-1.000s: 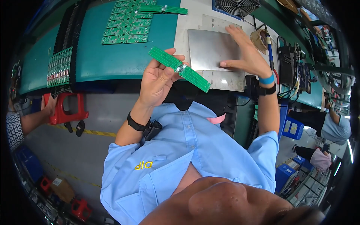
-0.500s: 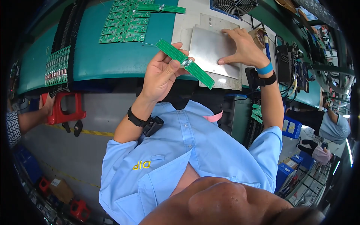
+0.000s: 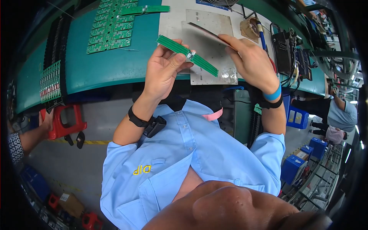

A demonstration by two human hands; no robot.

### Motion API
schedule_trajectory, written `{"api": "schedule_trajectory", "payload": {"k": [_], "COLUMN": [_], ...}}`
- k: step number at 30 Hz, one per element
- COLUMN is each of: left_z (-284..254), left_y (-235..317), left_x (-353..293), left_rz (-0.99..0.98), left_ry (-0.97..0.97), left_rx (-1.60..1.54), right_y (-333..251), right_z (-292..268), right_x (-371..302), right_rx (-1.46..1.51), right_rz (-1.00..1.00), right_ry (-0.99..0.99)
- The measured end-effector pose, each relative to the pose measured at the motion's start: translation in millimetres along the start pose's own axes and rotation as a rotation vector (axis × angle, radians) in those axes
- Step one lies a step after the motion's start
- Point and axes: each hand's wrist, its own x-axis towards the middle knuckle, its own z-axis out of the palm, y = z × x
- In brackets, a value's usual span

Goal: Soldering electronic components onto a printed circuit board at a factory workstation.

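My left hand (image 3: 160,78) pinches a long, narrow green circuit board strip (image 3: 206,66) at its middle, between thumb and fingers. The strip slants down to the right above the workbench, with small silvery parts at its centre. In my right hand (image 3: 253,63) is a thin metal plate (image 3: 204,30), gripped at its right end and tilted up so that it shows nearly edge-on. Below both hands lies a larger grey metal base plate (image 3: 214,78), flat on the bench at its front edge.
A panel of joined green circuit boards (image 3: 111,28) lies on the teal mat, another strip (image 3: 147,10) behind it. Boards stand in a black rack (image 3: 50,82) at left. A brown holder (image 3: 249,28), blue-handled tool (image 3: 263,36) and black equipment (image 3: 285,51) stand right. Another person's hand (image 3: 46,123) touches a red stool (image 3: 69,122).
My right hand has lifted the metal plate's near side off the base plate, tipping it up on edge. My left hand still holds the strip. The whole view has shifted slightly.
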Motion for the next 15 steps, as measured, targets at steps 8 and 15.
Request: {"api": "schedule_trajectory", "payload": {"k": [8,15], "left_z": [16,19], "left_y": [-12,-16], "left_x": [8,11], "left_rz": [0.062,0.109], "left_ry": [0.054,0.134], "left_rx": [0.051,0.031], "right_y": [-34,-44], "right_z": [9,15], "right_x": [-2,0], "right_rx": [0.365,0.156], "right_rz": [-0.237,-0.373], "right_ry": [0.213,0.305]}}
